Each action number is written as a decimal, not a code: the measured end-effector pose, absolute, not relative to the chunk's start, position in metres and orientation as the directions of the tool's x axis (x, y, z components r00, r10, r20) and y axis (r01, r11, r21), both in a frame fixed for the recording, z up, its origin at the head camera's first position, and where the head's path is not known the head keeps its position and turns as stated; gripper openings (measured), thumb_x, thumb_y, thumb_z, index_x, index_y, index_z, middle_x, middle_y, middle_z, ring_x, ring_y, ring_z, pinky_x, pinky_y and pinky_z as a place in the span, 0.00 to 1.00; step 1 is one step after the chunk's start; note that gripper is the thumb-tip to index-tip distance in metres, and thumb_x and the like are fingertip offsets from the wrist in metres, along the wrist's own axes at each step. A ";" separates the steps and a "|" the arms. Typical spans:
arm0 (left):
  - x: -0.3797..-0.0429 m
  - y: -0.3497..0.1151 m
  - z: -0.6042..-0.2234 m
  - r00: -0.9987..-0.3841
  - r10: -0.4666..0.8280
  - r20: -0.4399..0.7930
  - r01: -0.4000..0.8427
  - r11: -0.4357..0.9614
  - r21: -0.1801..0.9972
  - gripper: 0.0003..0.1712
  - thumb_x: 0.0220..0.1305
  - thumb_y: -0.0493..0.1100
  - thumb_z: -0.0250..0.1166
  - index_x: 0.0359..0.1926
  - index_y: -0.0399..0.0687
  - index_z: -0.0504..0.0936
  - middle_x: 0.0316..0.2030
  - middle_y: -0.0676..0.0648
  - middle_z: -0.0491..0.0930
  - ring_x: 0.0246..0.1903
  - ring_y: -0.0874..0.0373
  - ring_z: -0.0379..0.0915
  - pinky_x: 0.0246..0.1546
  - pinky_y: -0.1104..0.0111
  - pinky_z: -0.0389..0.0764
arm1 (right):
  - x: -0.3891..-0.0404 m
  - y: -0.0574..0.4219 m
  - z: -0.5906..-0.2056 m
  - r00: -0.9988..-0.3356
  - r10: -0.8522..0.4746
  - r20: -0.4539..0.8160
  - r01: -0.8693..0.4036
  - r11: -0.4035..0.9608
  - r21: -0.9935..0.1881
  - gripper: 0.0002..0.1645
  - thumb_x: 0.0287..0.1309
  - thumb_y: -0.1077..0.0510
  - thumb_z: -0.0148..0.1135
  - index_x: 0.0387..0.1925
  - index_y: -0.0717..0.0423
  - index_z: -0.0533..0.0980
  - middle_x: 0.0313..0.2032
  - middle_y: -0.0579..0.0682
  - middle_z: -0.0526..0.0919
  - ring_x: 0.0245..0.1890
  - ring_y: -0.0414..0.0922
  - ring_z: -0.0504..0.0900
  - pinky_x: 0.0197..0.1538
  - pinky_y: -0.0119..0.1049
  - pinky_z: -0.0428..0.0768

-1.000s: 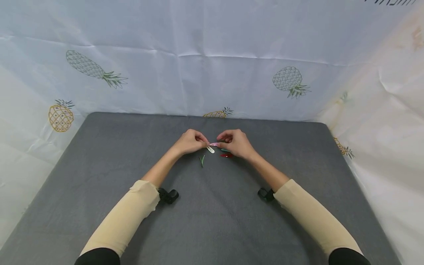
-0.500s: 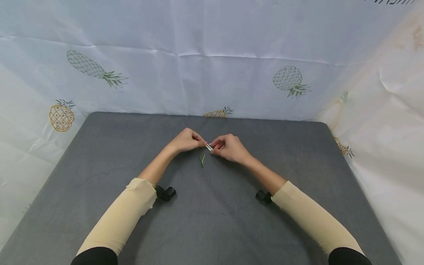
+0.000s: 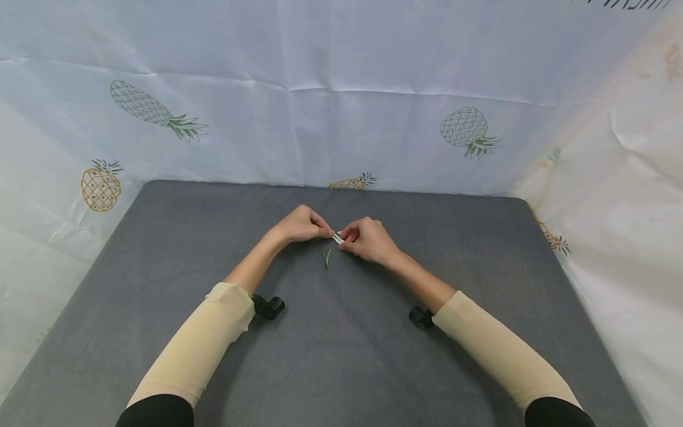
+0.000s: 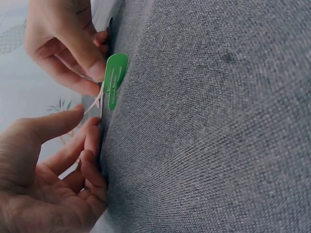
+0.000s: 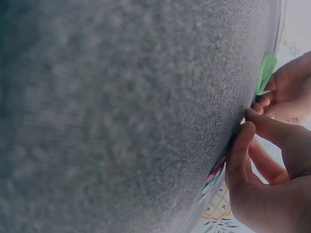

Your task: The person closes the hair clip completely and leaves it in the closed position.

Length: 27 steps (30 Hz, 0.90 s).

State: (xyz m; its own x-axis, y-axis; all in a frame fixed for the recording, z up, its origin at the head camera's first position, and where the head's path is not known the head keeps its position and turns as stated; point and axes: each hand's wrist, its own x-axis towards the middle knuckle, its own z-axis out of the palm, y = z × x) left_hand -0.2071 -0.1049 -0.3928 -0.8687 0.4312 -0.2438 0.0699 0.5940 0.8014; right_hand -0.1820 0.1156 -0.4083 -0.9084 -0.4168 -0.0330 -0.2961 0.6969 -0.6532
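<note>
Between the two hands is a pale snap hair clip (image 3: pixel 338 238), its two leaves spread apart in the left wrist view. My left hand (image 3: pixel 305 226) pinches one end between thumb and forefinger. The opposite end is pinched by the right hand (image 3: pixel 369 238), whose fingertips partly cover it. A green snap hair clip (image 3: pixel 326 258) stands on the cloth just in front of the hands, its leaves also apart. In the right wrist view, a red clip (image 5: pixel 216 169) and a teal clip (image 5: pixel 213 182) lie beneath the right hand, which hides them from the head view.
Grey cloth covers the table (image 3: pixel 341 356). Behind it hangs a white curtain (image 3: pixel 299 136) with pineapple prints, which continues down both sides. A black wrist camera (image 3: pixel 268 307) sticks out from the left sleeve, and another camera (image 3: pixel 421 317) from the right.
The right hand has come down and left from the pink clip to the pale clip and now pinches it, covering the red and teal clips. The left hand has shifted slightly left.
</note>
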 end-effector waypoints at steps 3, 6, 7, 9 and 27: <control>-0.207 -0.105 -0.392 -0.869 0.432 -0.243 0.073 0.596 0.800 0.14 0.74 0.41 0.68 0.51 0.36 0.93 0.57 0.36 0.90 0.53 0.48 0.84 0.49 0.69 0.74 | -0.183 0.114 -0.409 -0.910 -0.413 -0.026 -0.299 0.702 -0.647 0.11 0.65 0.60 0.77 0.46 0.60 0.90 0.35 0.54 0.93 0.27 0.40 0.86 0.31 0.29 0.78; -0.207 -0.105 -0.393 -0.868 0.438 -0.233 0.085 0.594 0.800 0.14 0.74 0.40 0.67 0.50 0.35 0.93 0.55 0.36 0.91 0.53 0.47 0.85 0.48 0.69 0.75 | -0.183 0.114 -0.409 -0.912 -0.409 -0.022 -0.300 0.703 -0.645 0.09 0.65 0.61 0.76 0.45 0.60 0.90 0.34 0.54 0.93 0.26 0.40 0.86 0.30 0.29 0.78; -0.207 -0.105 -0.393 -0.868 0.441 -0.229 0.089 0.592 0.801 0.14 0.74 0.39 0.67 0.50 0.34 0.93 0.55 0.35 0.91 0.53 0.47 0.85 0.48 0.69 0.75 | -0.183 0.113 -0.409 -0.913 -0.408 -0.021 -0.299 0.703 -0.645 0.08 0.65 0.61 0.76 0.44 0.60 0.90 0.34 0.54 0.93 0.26 0.40 0.86 0.30 0.29 0.78; -0.207 -0.105 -0.393 -0.866 0.447 -0.223 0.098 0.590 0.802 0.14 0.74 0.39 0.66 0.50 0.34 0.93 0.54 0.35 0.91 0.53 0.47 0.85 0.49 0.69 0.76 | -0.183 0.113 -0.409 -0.913 -0.408 -0.020 -0.300 0.702 -0.646 0.07 0.66 0.61 0.76 0.43 0.59 0.90 0.34 0.54 0.93 0.26 0.40 0.85 0.30 0.29 0.78; -0.206 -0.109 -0.395 -0.858 0.451 -0.246 0.073 0.581 0.811 0.09 0.71 0.37 0.71 0.45 0.35 0.93 0.33 0.48 0.89 0.30 0.61 0.71 0.39 0.68 0.72 | -0.184 0.110 -0.410 -0.906 -0.423 -0.015 -0.318 0.703 -0.636 0.04 0.65 0.62 0.76 0.39 0.60 0.90 0.31 0.54 0.91 0.25 0.39 0.82 0.32 0.29 0.75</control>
State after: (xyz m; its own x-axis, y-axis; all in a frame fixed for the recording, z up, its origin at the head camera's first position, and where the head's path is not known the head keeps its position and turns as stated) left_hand -0.2061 -0.1089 -0.3953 -0.8579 0.4513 -0.2457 0.0733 0.5807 0.8108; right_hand -0.1840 0.1103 -0.4100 -0.9058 -0.4233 -0.0152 -0.3178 0.7029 -0.6364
